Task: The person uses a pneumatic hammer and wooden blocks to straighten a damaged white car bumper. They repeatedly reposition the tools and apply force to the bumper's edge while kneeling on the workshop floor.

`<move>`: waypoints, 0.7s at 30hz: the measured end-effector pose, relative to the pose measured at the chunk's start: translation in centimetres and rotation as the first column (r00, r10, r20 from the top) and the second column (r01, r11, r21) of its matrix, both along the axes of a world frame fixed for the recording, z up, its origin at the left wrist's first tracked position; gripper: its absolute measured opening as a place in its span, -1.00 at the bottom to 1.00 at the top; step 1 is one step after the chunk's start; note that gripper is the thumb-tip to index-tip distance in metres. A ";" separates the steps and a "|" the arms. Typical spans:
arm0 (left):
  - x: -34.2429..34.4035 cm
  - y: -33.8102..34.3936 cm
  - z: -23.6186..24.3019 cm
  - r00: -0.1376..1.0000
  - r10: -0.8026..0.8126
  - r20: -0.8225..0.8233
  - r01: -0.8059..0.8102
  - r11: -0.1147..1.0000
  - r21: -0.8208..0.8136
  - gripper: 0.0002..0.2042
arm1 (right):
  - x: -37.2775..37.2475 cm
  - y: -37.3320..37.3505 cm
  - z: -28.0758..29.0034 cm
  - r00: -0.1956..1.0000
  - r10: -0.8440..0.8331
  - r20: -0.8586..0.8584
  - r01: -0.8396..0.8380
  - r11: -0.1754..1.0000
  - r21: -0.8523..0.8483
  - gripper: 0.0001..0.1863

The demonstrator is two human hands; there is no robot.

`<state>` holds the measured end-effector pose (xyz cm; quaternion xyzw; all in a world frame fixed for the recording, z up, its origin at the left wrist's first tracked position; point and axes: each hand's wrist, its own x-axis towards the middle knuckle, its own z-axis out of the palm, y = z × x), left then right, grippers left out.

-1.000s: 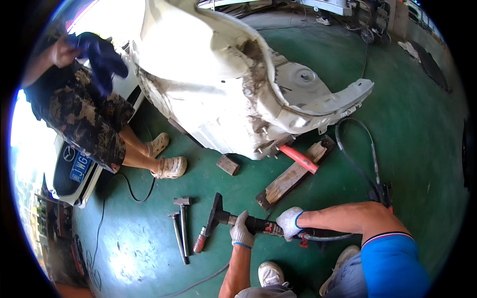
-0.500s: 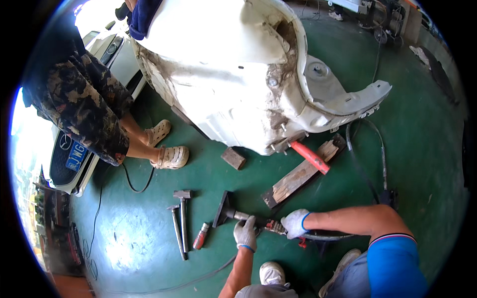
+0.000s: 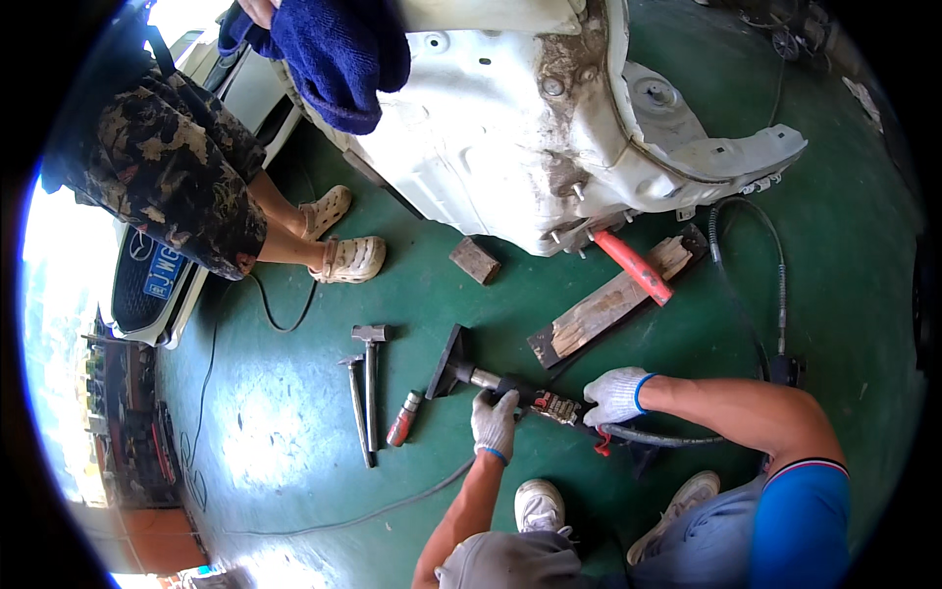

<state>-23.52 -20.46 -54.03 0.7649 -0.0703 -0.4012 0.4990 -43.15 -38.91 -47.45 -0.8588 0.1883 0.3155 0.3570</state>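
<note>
A black hydraulic ram (image 3: 554, 406) with a square black plate (image 3: 449, 361) at its left end is in both my hands, low over the green floor. My left hand (image 3: 493, 426), in a white knit glove, is closed round the cylinder near its bright rod. Also gloved, my right hand (image 3: 618, 395) curls at the rear end, where a hose (image 3: 667, 438) leads off to the right; its fingertips are partly hidden. A red-handled tool (image 3: 400, 420) lies on the floor left of my left hand.
Two hammers (image 3: 371, 383) (image 3: 355, 402) lie further left. A wooden plank (image 3: 608, 309) and wood block (image 3: 475, 261) lie below the white car body section (image 3: 481, 147), with a red bar (image 3: 633, 268) against it. Another person stands left, holding a blue towel (image 3: 339, 64).
The view has shifted, so floor things sit higher in it. The other person's blue towel has come down in front of the car body. My hands still hold the ram.
</note>
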 end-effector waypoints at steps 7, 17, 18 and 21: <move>-1.6 -0.1 1.6 0.999 0.040 0.032 -0.041 0.998 0.037 -0.42 | -1.6 -0.7 0.5 0.998 0.011 -0.063 -0.011 1.000 -0.001 -0.42; 0.1 0.4 0.6 0.910 -0.070 0.409 0.154 0.972 -0.176 -0.53 | -7.0 -11.2 2.8 0.884 -0.348 0.312 0.467 0.636 -0.614 -0.61; -0.7 -1.5 2.2 0.879 -0.158 0.451 0.250 0.956 -0.151 -0.51 | -8.1 -12.4 2.4 0.852 -0.396 0.343 0.523 0.598 -0.608 -0.55; -2.1 -7.2 4.3 0.578 -0.518 0.631 0.546 0.819 0.173 -0.26 | -10.1 -14.1 1.9 0.794 -0.494 0.354 0.606 0.595 -0.528 -0.46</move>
